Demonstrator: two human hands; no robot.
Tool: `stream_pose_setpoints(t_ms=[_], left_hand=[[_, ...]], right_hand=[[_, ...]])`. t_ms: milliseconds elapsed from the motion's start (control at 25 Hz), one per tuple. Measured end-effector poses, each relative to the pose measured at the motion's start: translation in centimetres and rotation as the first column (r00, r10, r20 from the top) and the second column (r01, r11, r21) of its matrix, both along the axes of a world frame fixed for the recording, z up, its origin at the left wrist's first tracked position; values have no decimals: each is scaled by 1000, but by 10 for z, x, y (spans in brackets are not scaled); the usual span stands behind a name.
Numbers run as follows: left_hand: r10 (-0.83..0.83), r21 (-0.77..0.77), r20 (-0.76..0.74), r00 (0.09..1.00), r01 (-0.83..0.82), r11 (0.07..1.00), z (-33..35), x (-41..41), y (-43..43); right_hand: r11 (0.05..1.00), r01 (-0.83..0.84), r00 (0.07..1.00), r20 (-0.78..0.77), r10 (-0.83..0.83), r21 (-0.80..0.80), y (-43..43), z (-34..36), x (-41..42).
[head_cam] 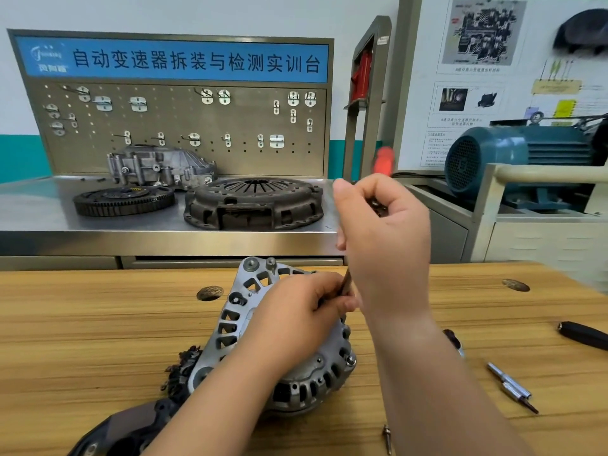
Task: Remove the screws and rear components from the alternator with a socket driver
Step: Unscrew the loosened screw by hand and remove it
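Now, at your far left a black cover (131, 426) lies on the wooden table (82, 340), its edge against the alternator (237, 324). There is one alternator, just in front of you near the middle of the table. It rests tilted, its silver, slotted rear housing facing up and dark fins showing beneath its left side.

Your left hand (296, 317) sits on top of it, with fingers curled and pinching the shaft (345, 282) of the socket driver (382, 161) where it meets the housing. Your right hand (385, 238) is clenched around the driver's grip higher up, with the red butt sticking out above your knuckles, blurred.

Below your right forearm one small metal pin (387, 437) lies loose. Further right, two silver bits (510, 386) lie end to end, and one black handle (582, 335) reaches in from the table's edge.

On the steel bench (33, 218) behind, count one toothed flywheel (123, 199), one aluminium housing (158, 166) and one clutch cover (253, 202); a blue motor (519, 159) stands to the right.
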State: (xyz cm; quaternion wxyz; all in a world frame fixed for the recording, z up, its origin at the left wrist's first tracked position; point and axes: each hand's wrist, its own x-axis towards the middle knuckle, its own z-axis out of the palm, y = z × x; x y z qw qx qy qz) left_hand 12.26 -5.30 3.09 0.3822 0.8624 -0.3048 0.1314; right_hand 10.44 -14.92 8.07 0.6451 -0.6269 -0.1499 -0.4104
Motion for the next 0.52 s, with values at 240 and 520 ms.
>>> stream_pose_setpoints(t_ms=[240, 520], left_hand=[[-49, 36, 40, 998, 48, 998, 0, 1, 4], [0, 0, 15, 1000, 0, 1000, 2, -1, 0]], right_hand=[[652, -758, 640, -174, 748, 14, -19, 13, -5], [997, 70, 997, 43, -68, -39, 0, -2, 3]])
